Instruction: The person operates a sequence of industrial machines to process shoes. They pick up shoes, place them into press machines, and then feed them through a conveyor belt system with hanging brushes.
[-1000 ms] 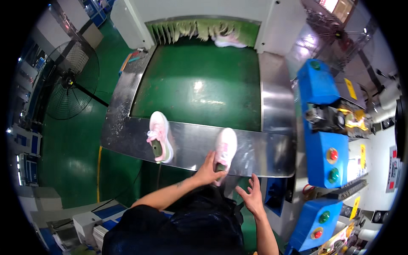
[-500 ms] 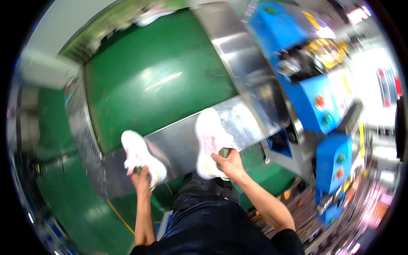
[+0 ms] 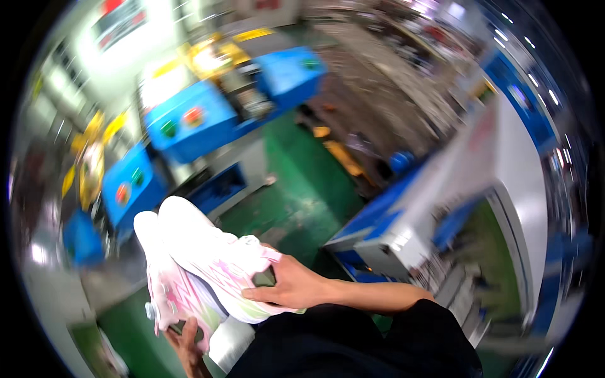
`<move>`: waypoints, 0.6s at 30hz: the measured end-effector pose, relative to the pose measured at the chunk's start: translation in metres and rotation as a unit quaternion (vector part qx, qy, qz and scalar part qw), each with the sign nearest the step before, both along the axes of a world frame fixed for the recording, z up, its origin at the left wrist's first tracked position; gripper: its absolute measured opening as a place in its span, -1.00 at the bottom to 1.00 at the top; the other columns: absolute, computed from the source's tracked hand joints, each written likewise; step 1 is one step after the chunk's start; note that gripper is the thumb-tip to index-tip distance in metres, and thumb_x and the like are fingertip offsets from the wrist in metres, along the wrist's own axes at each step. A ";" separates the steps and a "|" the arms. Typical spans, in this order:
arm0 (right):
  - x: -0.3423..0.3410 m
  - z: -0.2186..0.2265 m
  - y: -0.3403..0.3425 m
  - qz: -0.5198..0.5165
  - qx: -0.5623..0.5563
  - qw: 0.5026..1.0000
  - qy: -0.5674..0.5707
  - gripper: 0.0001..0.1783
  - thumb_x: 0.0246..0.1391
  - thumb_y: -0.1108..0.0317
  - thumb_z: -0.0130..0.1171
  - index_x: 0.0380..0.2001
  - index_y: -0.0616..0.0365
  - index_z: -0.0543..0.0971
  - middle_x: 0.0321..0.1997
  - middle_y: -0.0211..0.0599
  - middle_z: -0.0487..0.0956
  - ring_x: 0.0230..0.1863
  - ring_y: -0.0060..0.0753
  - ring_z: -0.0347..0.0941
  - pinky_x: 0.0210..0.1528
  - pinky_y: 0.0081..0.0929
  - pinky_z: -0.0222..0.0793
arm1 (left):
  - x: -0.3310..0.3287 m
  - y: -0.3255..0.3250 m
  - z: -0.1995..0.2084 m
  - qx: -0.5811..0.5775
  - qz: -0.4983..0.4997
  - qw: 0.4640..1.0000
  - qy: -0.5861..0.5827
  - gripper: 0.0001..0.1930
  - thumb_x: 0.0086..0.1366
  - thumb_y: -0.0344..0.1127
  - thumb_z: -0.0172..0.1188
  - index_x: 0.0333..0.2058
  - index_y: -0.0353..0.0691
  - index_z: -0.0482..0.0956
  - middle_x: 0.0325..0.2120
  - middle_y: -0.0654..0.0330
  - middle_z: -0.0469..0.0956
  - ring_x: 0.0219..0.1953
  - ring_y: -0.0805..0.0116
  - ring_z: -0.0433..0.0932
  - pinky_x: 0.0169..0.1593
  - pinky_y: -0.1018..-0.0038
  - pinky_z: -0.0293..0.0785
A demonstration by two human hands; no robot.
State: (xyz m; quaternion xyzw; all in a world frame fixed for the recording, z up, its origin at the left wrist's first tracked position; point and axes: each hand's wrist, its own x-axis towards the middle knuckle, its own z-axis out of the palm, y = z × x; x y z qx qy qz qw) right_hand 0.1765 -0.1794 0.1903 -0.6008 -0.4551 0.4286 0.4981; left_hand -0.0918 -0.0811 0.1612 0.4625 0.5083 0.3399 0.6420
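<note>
Two white sneakers with pink lacing and pale green near the heels are in my hands, side by side and touching, toes pointing away to the upper left. My right hand [image 3: 293, 285] is closed around the heel end of the right sneaker [image 3: 217, 258], thumb across its opening. Lower down, my left hand [image 3: 184, 345] grips the heel end of the left sneaker [image 3: 179, 286], partly covered by the other shoe. A dark green piece [image 3: 265, 278] shows in the opening of the right sneaker, and a similar one shows in the left.
Blue machine housings [image 3: 189, 120] with red and green buttons stand ahead and to the left. At right is a white machine [image 3: 513, 151] with a green-lined opening. Blurred brown racks [image 3: 378, 75] lie beyond the green floor [image 3: 296, 183].
My view has swung right, away from the metal ledge. The sneakers, held apart over that ledge before, are now together close in front of me. Both hands keep their grip.
</note>
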 end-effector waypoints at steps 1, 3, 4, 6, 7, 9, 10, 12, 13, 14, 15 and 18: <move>0.013 0.007 -0.033 -0.040 0.017 0.999 -0.026 -0.30 -0.02 0.17 0.29 0.13 0.25 0.29 0.05 -0.01 0.45 0.07 -0.11 0.39 0.19 -0.30 0.22 | 0.023 -0.010 0.010 0.009 0.006 1.000 -0.022 -0.27 -0.01 -0.44 0.31 0.16 -0.27 0.20 -0.03 0.08 0.40 -0.01 0.22 0.40 0.08 0.32 0.31; 0.028 0.018 -0.112 -0.155 0.011 0.988 0.013 -0.41 0.00 0.21 0.29 0.06 0.22 0.37 -0.27 -0.21 0.51 -0.35 -0.42 0.43 -0.31 -0.49 0.31 | 0.063 -0.026 0.025 0.044 -0.161 0.984 -0.055 -0.14 -0.10 -0.30 0.34 0.19 -0.36 0.13 0.00 0.03 0.36 0.03 0.16 0.38 0.12 0.27 0.29; 0.027 0.024 -0.153 -0.211 0.001 0.977 0.029 -0.45 -0.01 0.24 0.30 0.03 0.22 0.40 -0.36 -0.29 0.51 -0.47 -0.52 0.39 -0.44 -0.56 0.27 | 0.082 -0.036 0.023 0.057 -0.233 0.968 -0.073 -0.06 -0.15 -0.23 0.36 0.21 -0.41 0.10 0.02 0.01 0.34 0.05 0.13 0.36 0.14 0.25 0.28; 0.023 0.037 -0.233 -0.315 -0.003 0.947 0.068 -0.52 -0.03 0.29 0.32 -0.04 0.21 0.45 -0.54 -0.45 0.51 -0.71 -0.71 0.32 -0.71 -0.70 0.18 | 0.113 -0.068 0.028 -0.053 -0.353 0.926 -0.125 -0.06 -0.24 -0.31 0.36 0.18 -0.41 0.13 0.02 -0.02 0.36 0.04 0.12 0.40 0.10 0.26 0.35; 0.009 0.035 -0.274 -0.388 -0.035 0.919 0.066 -0.39 -0.15 0.29 0.37 -0.01 0.28 0.44 -0.28 -0.32 0.51 -0.33 -0.54 0.36 -0.28 -0.54 0.22 | 0.130 -0.084 0.028 -0.107 -0.412 0.895 -0.136 -0.05 -0.28 -0.35 0.35 0.17 -0.41 0.14 0.02 -0.03 0.37 0.04 0.11 0.42 0.08 0.26 0.38; -0.025 0.040 -0.356 -0.540 -0.064 0.837 0.067 -0.23 -0.33 0.28 0.42 0.02 0.39 0.42 -0.01 -0.17 0.50 0.06 -0.33 0.40 0.17 -0.37 0.24 | 0.157 -0.123 0.026 -0.138 -0.575 0.802 -0.086 -0.19 -0.11 -0.55 0.14 0.22 -0.36 0.10 -0.01 0.02 0.41 -0.02 0.17 0.47 0.01 0.34 0.43; -0.040 0.031 -0.395 -0.559 -0.054 0.827 0.031 -0.21 -0.34 0.30 0.42 0.04 0.39 0.41 0.02 -0.16 0.48 0.07 -0.33 0.39 0.19 -0.36 0.21 | 0.163 -0.141 0.028 -0.213 -0.582 0.784 -0.035 -0.15 -0.08 -0.58 0.09 0.27 -0.33 0.01 0.07 0.00 0.36 0.08 0.16 0.40 0.06 0.34 0.40; -0.065 0.041 -0.423 -0.681 -0.043 0.728 0.067 -0.23 -0.32 0.34 0.39 0.06 0.39 0.39 0.03 -0.17 0.48 0.07 -0.33 0.38 0.20 -0.39 0.19 | 0.189 -0.181 0.039 -0.282 -0.608 0.740 -0.055 -0.10 -0.05 -0.59 0.12 0.30 -0.31 -0.08 0.15 0.00 0.26 0.18 0.15 0.30 0.19 0.30 0.28; -0.075 0.037 -0.440 -0.729 -0.110 0.672 0.069 -0.25 -0.24 0.35 0.36 0.09 0.37 0.35 0.02 -0.17 0.47 0.06 -0.33 0.38 0.18 -0.39 0.20 | 0.204 -0.199 0.047 -0.288 -0.633 0.717 -0.038 -0.10 -0.03 -0.58 0.14 0.30 -0.30 -0.09 0.17 0.01 0.23 0.20 0.14 0.28 0.23 0.28 0.23; -0.083 0.012 -0.460 -0.773 -0.166 0.611 -0.012 -0.28 -0.20 0.34 0.33 0.07 0.37 0.35 -0.01 -0.14 0.48 0.02 -0.31 0.39 0.14 -0.39 0.24 | 0.219 -0.217 0.060 -0.294 -0.644 0.706 -0.025 -0.11 -0.02 -0.51 0.24 0.28 -0.32 -0.04 0.16 0.03 0.24 0.20 0.19 0.27 0.25 0.30 0.20; -0.084 -0.015 -0.477 -0.809 -0.218 0.538 -0.091 -0.32 -0.16 0.32 0.31 0.06 0.36 0.35 -0.04 -0.10 0.49 -0.02 -0.28 0.41 0.09 -0.38 0.28 | 0.235 -0.237 0.077 -0.297 -0.658 0.692 -0.011 -0.12 0.00 -0.45 0.34 0.26 -0.33 0.01 0.15 0.06 0.25 0.21 0.24 0.25 0.26 0.32 0.17; -0.052 -0.040 -0.483 -0.862 -0.171 0.449 -0.159 -0.37 -0.01 0.34 0.19 0.12 0.35 0.26 -0.04 0.01 0.47 -0.02 -0.12 0.41 0.10 -0.33 0.25 | 0.282 -0.277 0.043 0.091 -0.772 0.624 -0.076 -0.30 0.07 -0.31 0.32 0.16 -0.41 0.22 0.11 0.02 0.31 0.19 0.21 0.26 0.27 0.33 0.13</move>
